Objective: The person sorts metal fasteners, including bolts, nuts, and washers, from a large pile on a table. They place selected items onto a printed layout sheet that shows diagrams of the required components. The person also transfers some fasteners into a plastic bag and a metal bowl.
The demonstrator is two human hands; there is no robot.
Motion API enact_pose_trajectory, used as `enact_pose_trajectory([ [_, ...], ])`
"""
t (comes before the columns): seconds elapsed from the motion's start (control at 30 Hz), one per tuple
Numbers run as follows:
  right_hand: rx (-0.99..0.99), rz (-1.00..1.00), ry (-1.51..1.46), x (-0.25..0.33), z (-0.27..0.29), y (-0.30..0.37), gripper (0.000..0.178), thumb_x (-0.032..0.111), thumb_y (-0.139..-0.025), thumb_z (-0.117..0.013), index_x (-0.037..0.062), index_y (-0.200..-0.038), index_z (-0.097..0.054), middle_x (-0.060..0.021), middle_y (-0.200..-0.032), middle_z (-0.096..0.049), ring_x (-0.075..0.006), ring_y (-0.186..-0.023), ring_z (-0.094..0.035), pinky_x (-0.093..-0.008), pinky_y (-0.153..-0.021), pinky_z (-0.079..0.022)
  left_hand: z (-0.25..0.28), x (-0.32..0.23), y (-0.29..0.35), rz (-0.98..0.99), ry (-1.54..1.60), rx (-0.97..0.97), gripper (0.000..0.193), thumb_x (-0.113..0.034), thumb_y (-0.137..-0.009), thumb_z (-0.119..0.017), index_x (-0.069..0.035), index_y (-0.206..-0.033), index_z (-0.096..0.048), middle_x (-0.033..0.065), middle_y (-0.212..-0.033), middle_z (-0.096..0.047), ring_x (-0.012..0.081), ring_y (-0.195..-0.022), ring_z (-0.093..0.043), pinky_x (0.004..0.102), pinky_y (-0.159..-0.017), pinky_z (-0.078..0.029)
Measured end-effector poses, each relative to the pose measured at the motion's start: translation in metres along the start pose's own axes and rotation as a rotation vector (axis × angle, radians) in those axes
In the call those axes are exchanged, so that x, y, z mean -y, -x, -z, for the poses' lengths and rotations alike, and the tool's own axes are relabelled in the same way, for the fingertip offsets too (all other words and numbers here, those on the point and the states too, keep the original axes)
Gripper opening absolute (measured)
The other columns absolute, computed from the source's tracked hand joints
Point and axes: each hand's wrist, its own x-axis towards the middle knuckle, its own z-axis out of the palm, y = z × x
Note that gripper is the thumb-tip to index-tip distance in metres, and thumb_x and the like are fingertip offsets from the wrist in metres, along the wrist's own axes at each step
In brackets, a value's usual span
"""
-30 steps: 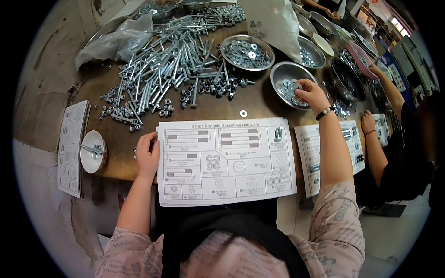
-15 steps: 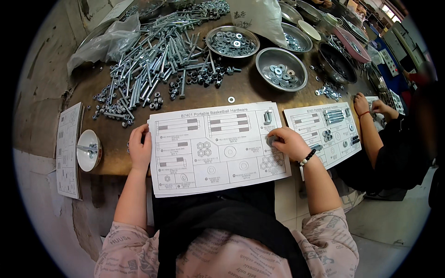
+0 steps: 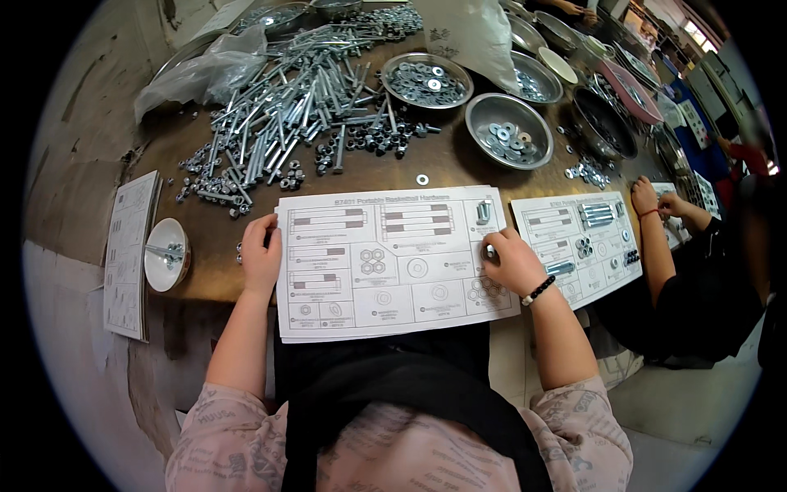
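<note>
Printed sheet stack (image 3: 398, 283), one, lying at the near edge of the worktop (image 3: 361, 179) and jutting toward the lap; right hand (image 3: 516, 264) over its right side, fingertips pinching a small round metal piece (image 3: 491, 252), left hand (image 3: 262, 250) at its left edge, fingers curled, whether gripping cannot be told. Short bolts (image 3: 484, 213), a few, on the stack's upper right corner; loose washer (image 3: 422, 179), one, just beyond its top edge. Farther: steel bowl (image 3: 490, 112) partly filled with washers (image 3: 508, 141), right; heaped long bolts (image 3: 283, 115), left.
</note>
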Motion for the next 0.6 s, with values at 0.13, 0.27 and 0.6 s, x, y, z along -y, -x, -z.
enact_pose_trajectory([
  [0.13, 0.023, 0.007, -0.054, -0.001, 0.01, 0.003, 0.031, 0.015, -0.068, -0.066, 0.0056, -0.096, -0.057, -0.0144, -0.093, -0.053, -0.0319, -0.079, -0.056, -0.0375, -0.071, -0.047, -0.001, -0.001, 0.001, 0.024, 0.014, -0.008, 0.022, 0.001, -0.075, -0.055, 0.002, -0.097, -0.057, 0.0123, -0.091, -0.056, 0.0225, -0.079, -0.056, 0.0303, -0.072, -0.045],
  [0.27, -0.042, -0.055, -0.137, 0.022, 0.023, -0.003, 0.029, 0.013, -0.071, -0.066, 0.0044, -0.097, -0.057, -0.011, -0.09, -0.053, -0.0219, -0.065, -0.055, -0.0321, -0.063, -0.046, 0.003, 0.002, 0.001, 0.026, 0.042, -0.008, 0.023, 0.0, -0.075, -0.055, 0.002, -0.098, -0.057, 0.0129, -0.092, -0.056, 0.0228, -0.079, -0.056, 0.0301, -0.073, -0.046],
  [0.6, 0.12, 0.201, -0.241, 0.08, -0.023, -0.051, 0.021, 0.022, -0.076, -0.063, 0.0069, -0.089, -0.061, -0.009, -0.081, -0.058, -0.0228, -0.072, -0.058, -0.0327, -0.065, -0.046, 0.013, 0.001, -0.056, -0.1, -0.245, -0.052, 0.028, -0.009, -0.074, -0.06, -0.002, -0.1, -0.056, 0.0119, -0.096, -0.057, 0.029, -0.09, -0.054, 0.0362, -0.08, -0.043],
])
